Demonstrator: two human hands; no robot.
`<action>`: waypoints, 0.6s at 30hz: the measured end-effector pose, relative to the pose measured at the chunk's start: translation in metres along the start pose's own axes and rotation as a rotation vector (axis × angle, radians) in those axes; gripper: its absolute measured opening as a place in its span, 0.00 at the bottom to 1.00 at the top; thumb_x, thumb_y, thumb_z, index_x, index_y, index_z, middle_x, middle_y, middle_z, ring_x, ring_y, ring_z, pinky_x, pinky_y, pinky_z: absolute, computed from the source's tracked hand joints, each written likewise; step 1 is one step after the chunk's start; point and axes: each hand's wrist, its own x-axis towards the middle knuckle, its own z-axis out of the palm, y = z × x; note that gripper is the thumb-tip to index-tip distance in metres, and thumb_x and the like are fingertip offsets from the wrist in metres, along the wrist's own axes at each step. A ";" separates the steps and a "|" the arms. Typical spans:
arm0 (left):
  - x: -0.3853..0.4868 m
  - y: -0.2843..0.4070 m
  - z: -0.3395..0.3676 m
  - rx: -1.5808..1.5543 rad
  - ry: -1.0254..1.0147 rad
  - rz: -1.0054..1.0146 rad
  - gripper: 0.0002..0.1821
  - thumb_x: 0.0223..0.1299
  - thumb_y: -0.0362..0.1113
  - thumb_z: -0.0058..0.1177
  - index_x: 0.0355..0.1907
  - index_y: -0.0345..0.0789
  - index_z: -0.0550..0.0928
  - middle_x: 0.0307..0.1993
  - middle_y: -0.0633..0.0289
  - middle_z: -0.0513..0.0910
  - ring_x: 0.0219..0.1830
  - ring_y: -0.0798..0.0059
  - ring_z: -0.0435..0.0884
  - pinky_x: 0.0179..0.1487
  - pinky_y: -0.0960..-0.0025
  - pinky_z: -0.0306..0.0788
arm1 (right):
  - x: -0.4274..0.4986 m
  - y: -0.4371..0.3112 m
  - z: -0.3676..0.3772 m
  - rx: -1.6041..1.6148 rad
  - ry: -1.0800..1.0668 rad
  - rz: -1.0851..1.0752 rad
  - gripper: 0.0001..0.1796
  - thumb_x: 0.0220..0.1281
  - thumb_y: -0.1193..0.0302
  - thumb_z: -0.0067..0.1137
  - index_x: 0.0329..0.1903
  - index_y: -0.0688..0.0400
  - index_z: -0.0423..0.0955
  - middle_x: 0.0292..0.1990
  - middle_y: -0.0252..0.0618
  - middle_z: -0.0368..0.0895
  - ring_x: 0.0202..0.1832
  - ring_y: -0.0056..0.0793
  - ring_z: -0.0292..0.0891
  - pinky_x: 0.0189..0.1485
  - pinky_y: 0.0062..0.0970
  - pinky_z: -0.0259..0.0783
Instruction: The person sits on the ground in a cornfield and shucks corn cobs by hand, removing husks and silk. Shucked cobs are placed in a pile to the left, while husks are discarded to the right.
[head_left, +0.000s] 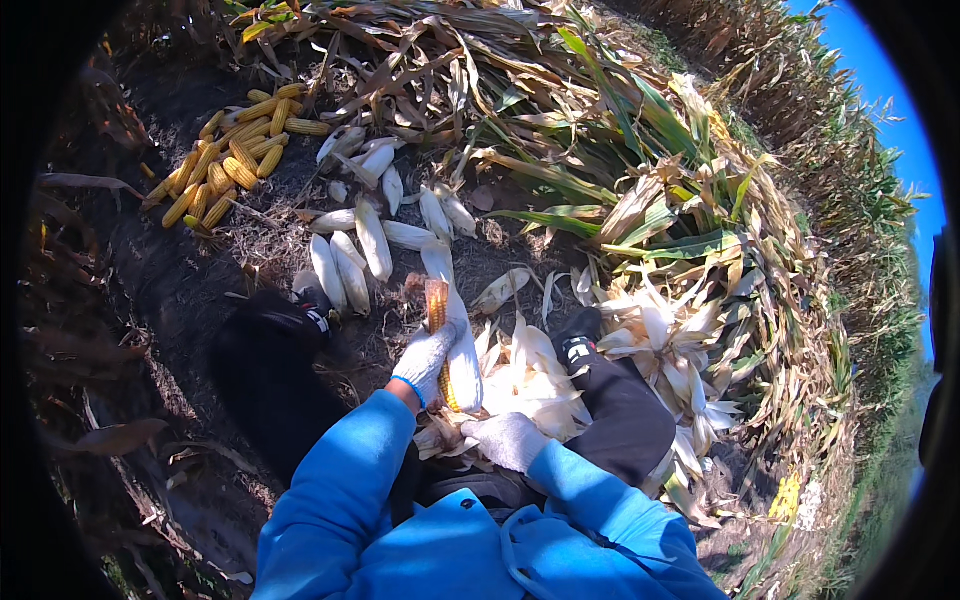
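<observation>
My left hand (429, 360), in a white knit glove, grips a partly bared ear of corn (436, 304). Its yellow kernels show above and below the fingers, and brown silk hangs by the tip. Along its right side lies a long pale husk-covered shape (466, 367); whether it is attached to the ear cannot be told. My right hand (506, 441), also gloved, is curled at the ear's lower end, with dry husk (442, 436) at its fingertips. The fingertips themselves are partly hidden. Loose pale husks (536, 382) lie just beyond this hand, between my legs.
Several ears in husk (373, 238) lie on the soil ahead. A pile of bare yellow ears (244, 146) is at the upper left. Cut corn stalks (555, 165) curve around the front and right. More stripped husks (660, 337) lie beside my right shoe (579, 341). Standing corn (832, 135) borders the right.
</observation>
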 end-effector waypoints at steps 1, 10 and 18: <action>-0.001 -0.001 0.002 0.085 -0.002 0.021 0.21 0.62 0.38 0.62 0.55 0.33 0.75 0.39 0.59 0.81 0.38 0.71 0.81 0.44 0.65 0.78 | -0.001 0.003 -0.001 -0.052 0.006 -0.088 0.16 0.68 0.63 0.53 0.54 0.51 0.79 0.42 0.44 0.84 0.41 0.41 0.82 0.49 0.35 0.76; -0.013 0.000 0.012 0.460 -0.185 0.261 0.33 0.54 0.37 0.67 0.63 0.33 0.72 0.51 0.58 0.81 0.50 0.69 0.79 0.56 0.66 0.73 | 0.005 0.051 -0.063 0.831 0.398 0.302 0.33 0.62 0.69 0.67 0.68 0.58 0.66 0.60 0.43 0.76 0.61 0.31 0.72 0.62 0.27 0.70; -0.024 -0.007 0.021 0.561 -0.312 0.229 0.38 0.56 0.35 0.67 0.68 0.32 0.67 0.54 0.60 0.78 0.55 0.73 0.75 0.61 0.68 0.70 | 0.035 0.000 -0.096 1.326 0.862 0.029 0.12 0.67 0.78 0.55 0.52 0.61 0.74 0.41 0.35 0.81 0.40 0.22 0.77 0.43 0.21 0.74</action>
